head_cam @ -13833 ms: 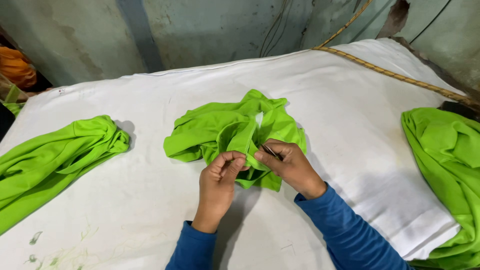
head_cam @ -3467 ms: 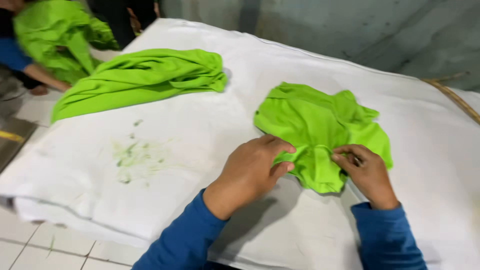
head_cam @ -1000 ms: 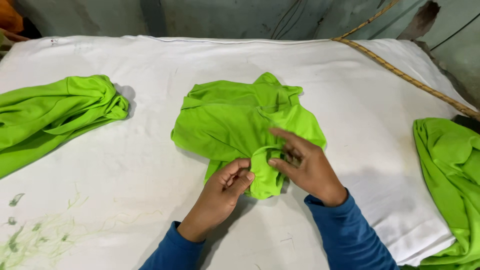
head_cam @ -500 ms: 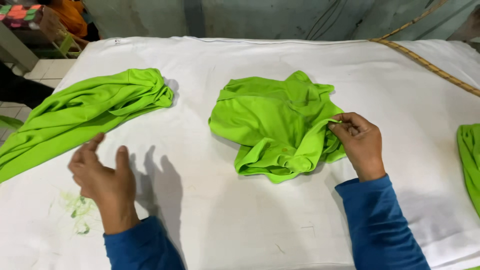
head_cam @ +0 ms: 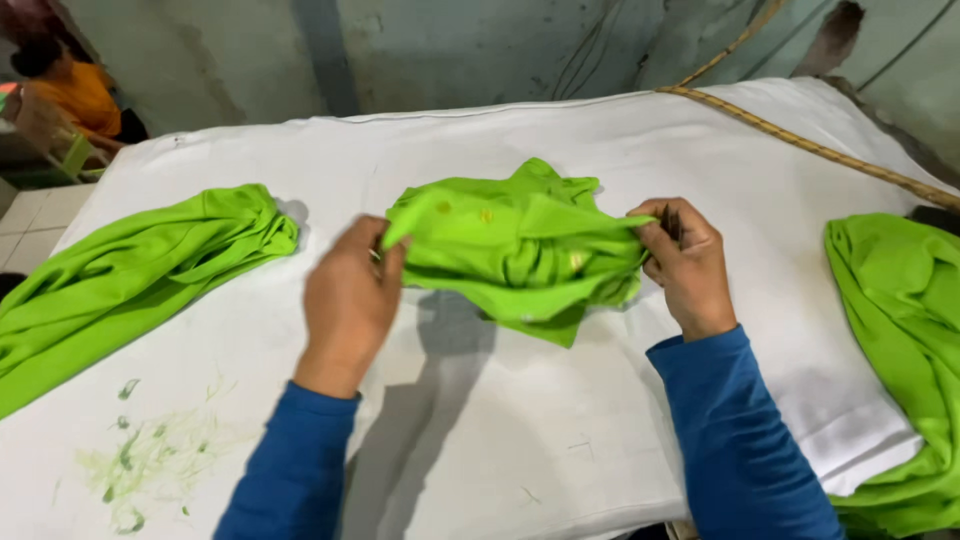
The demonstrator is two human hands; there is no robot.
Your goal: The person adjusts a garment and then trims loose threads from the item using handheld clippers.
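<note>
Both hands are on the bright green garment (head_cam: 515, 250) right now, and it's lifted clear of the white-covered counter (head_cam: 520, 430), with its dark shadow lying on the cloth just beneath it. The left hand (head_cam: 350, 295) has the garment's left edge, the fingers (head_cam: 385, 262) curled in and closed on the fabric, which bunches over the knuckles and pokes up in a small point above them. Over on the other side, the right hand (head_cam: 685, 255) pinches the garment's right edge, thumb and fingers (head_cam: 650, 225) pressed tight together on a fold, and a slim dark tool (head_cam: 671, 222) (what kind it is I cannot tell) stands up between the fingers there. So the garment hangs stretched between the two grips, crumpled in the middle, its lower corner drooping toward the counter between the two blue sleeves (head_cam: 735, 430). To the far left, well apart from the hands, a pile of the same green cloth (head_cam: 130, 280) lies in a long heap across the counter, and at the right edge another green heap (head_cam: 900, 330) spills over the side. Near the left forearm the white cover carries a scatter of green thread scraps (head_cam: 140, 460). A braided rope (head_cam: 800, 145) runs along the far right edge of the counter, and in the top left corner a person in orange (head_cam: 75, 90) sits in the background.
</note>
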